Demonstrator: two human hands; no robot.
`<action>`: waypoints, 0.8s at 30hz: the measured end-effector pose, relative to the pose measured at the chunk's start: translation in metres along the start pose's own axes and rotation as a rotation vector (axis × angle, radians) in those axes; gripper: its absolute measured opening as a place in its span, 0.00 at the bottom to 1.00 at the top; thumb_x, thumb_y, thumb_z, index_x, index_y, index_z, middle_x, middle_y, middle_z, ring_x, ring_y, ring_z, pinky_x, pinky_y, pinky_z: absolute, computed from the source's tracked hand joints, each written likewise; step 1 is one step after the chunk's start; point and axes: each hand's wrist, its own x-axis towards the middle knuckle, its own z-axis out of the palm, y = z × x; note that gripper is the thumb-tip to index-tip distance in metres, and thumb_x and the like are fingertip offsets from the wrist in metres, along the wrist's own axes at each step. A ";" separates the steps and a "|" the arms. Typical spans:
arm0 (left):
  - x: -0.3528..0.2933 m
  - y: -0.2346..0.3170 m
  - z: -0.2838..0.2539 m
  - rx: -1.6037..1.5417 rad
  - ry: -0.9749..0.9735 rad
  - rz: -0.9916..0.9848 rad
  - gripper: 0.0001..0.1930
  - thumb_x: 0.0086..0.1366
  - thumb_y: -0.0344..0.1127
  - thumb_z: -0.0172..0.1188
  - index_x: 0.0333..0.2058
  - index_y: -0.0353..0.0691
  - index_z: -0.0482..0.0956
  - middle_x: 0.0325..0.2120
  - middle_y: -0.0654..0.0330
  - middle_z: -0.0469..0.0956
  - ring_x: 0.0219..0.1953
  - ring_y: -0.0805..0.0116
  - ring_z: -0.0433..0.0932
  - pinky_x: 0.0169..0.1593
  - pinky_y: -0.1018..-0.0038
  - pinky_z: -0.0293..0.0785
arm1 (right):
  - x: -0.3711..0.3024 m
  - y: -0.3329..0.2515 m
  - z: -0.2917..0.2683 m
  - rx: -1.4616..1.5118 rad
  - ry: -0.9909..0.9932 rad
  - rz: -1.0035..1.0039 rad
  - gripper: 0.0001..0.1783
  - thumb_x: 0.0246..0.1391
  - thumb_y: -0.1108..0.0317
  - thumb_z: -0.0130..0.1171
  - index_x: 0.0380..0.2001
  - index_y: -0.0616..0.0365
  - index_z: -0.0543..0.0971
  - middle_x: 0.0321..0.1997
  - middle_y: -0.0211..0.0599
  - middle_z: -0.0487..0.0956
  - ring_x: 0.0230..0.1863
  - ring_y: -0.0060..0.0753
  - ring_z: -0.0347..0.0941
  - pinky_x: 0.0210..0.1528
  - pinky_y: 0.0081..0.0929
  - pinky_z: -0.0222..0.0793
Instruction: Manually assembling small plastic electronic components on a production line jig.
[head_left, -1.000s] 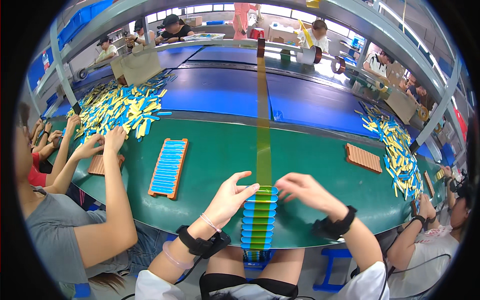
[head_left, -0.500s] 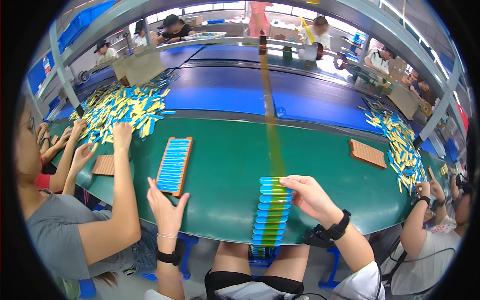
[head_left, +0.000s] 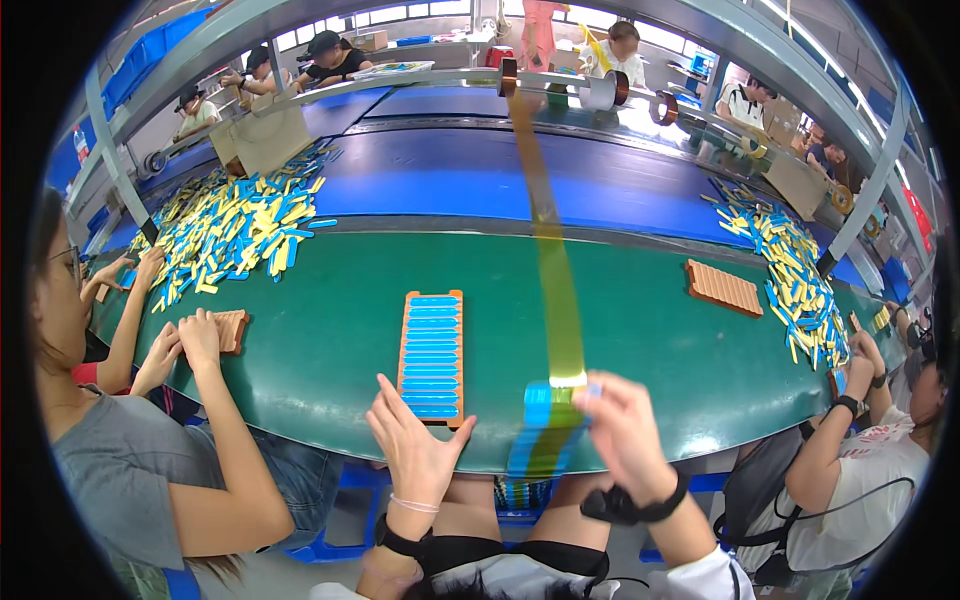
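Observation:
An orange-brown ridged tray [head_left: 460, 350] lies on the green table, filled with a row of slim blue strips [head_left: 431, 345] with rounded ends. My left hand [head_left: 413, 452] is at its near end, fingers and thumb spread around the corners. To the right, my right hand [head_left: 625, 425] pinches the upper end of a band of taped blue strips [head_left: 535, 440], blurred by motion and hanging over the table edge. Yellowish see-through tape [head_left: 556, 270] runs from this pinch up to a roll [head_left: 508, 78] on the overhead bar.
Piles of loose blue and yellow strips lie at the left [head_left: 240, 225] and right [head_left: 790, 260]. Another ridged tray [head_left: 725, 288] rests at the right. Co-workers sit close on both sides; the left one's hands hold a tray [head_left: 232, 330]. A blue belt [head_left: 430, 180] lies beyond the table.
My left hand and the filled tray have moved right, and the tray now stands straighter. My right hand has come lower and nearer, pulling the band down and drawing the tape with it.

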 end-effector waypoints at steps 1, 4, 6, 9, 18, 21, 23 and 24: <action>0.003 -0.008 -0.007 -0.015 -0.102 0.040 0.52 0.38 0.46 0.67 0.53 0.21 0.45 0.44 0.42 0.57 0.46 0.48 0.57 0.52 0.60 0.53 | -0.015 0.010 -0.001 -0.034 0.002 0.059 0.07 0.49 0.73 0.53 0.31 0.66 0.75 0.29 0.30 0.73 0.34 0.17 0.66 0.35 0.15 0.62; 0.005 -0.032 -0.025 0.011 -0.187 0.086 0.37 0.44 0.39 0.64 0.49 0.24 0.59 0.50 0.45 0.56 0.51 0.49 0.57 0.53 0.64 0.56 | -0.078 0.040 -0.011 -0.207 -0.057 0.096 0.07 0.45 0.79 0.53 0.31 0.69 0.75 0.31 0.35 0.74 0.33 0.19 0.67 0.36 0.16 0.62; 0.012 -0.038 -0.027 -0.158 -0.268 0.156 0.26 0.46 0.34 0.62 0.44 0.27 0.66 0.50 0.49 0.61 0.48 0.52 0.62 0.51 0.66 0.59 | -0.102 0.045 -0.015 -0.217 -0.033 0.243 0.07 0.46 0.78 0.55 0.31 0.70 0.74 0.33 0.34 0.72 0.36 0.20 0.67 0.38 0.16 0.63; 0.009 -0.033 -0.025 -0.209 -0.233 0.197 0.21 0.48 0.30 0.59 0.42 0.30 0.70 0.48 0.51 0.66 0.44 0.54 0.65 0.48 0.67 0.61 | -0.106 0.060 -0.018 -0.155 0.014 0.204 0.05 0.47 0.78 0.54 0.29 0.70 0.73 0.33 0.35 0.72 0.35 0.19 0.67 0.38 0.14 0.63; -0.074 0.016 -0.025 -0.214 -0.347 0.206 0.27 0.44 0.28 0.61 0.46 0.29 0.66 0.48 0.51 0.65 0.39 0.57 0.64 0.46 0.69 0.61 | -0.088 0.044 0.000 -0.012 0.245 0.239 0.07 0.47 0.79 0.54 0.31 0.65 0.69 0.28 0.36 0.75 0.30 0.17 0.71 0.31 0.11 0.67; -0.090 0.026 -0.023 -0.192 -0.349 0.239 0.29 0.42 0.30 0.63 0.45 0.26 0.65 0.49 0.52 0.64 0.38 0.59 0.64 0.44 0.70 0.61 | -0.095 0.044 -0.006 -0.123 0.259 0.250 0.11 0.47 0.79 0.54 0.35 0.64 0.66 0.28 0.38 0.76 0.29 0.18 0.72 0.29 0.10 0.67; -0.089 0.032 -0.021 -0.198 -0.364 0.259 0.31 0.40 0.31 0.63 0.45 0.26 0.66 0.50 0.54 0.64 0.38 0.61 0.64 0.43 0.71 0.61 | -0.098 0.046 -0.009 -0.155 0.294 0.266 0.11 0.47 0.79 0.54 0.35 0.64 0.66 0.28 0.38 0.76 0.28 0.17 0.72 0.27 0.09 0.66; -0.086 0.033 -0.019 -0.204 -0.370 0.260 0.31 0.40 0.31 0.63 0.45 0.26 0.66 0.50 0.54 0.64 0.38 0.61 0.64 0.43 0.71 0.61 | -0.099 0.049 -0.011 -0.192 0.294 0.261 0.12 0.47 0.79 0.54 0.35 0.64 0.65 0.27 0.38 0.76 0.26 0.15 0.71 0.24 0.08 0.63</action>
